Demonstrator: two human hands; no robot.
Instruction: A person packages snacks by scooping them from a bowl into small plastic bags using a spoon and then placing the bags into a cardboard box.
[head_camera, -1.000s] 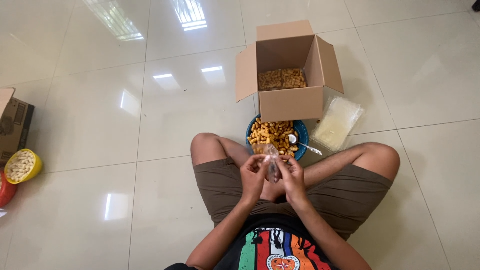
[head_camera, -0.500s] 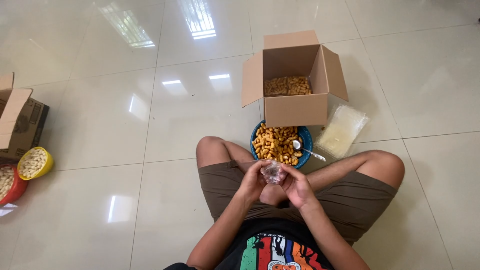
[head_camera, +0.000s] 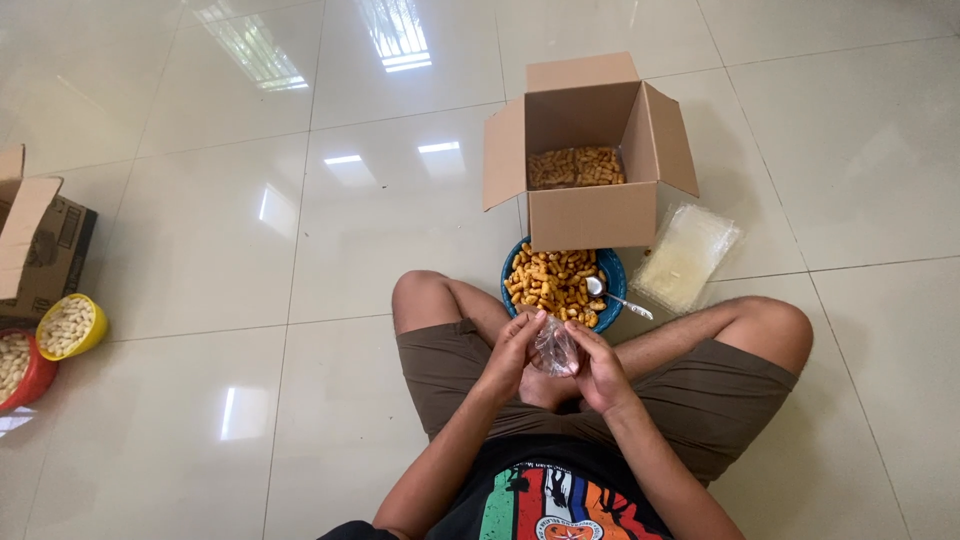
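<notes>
- A small clear plastic bag is gripped between the fingers of the left hand and right hand.
- The blue bowl is hemmed by the cardboard box; open floor is seen leftward.

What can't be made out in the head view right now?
- Small clear plastic bag: whether anything is inside; left hand and right hand cover its sides.
- Open cardboard box: its front wall hides how deep the snack pieces lie.
- Red bowl: cut off by the left edge.
- Spoon in the blue bowl: bowl end too small to tell if loaded.
</notes>
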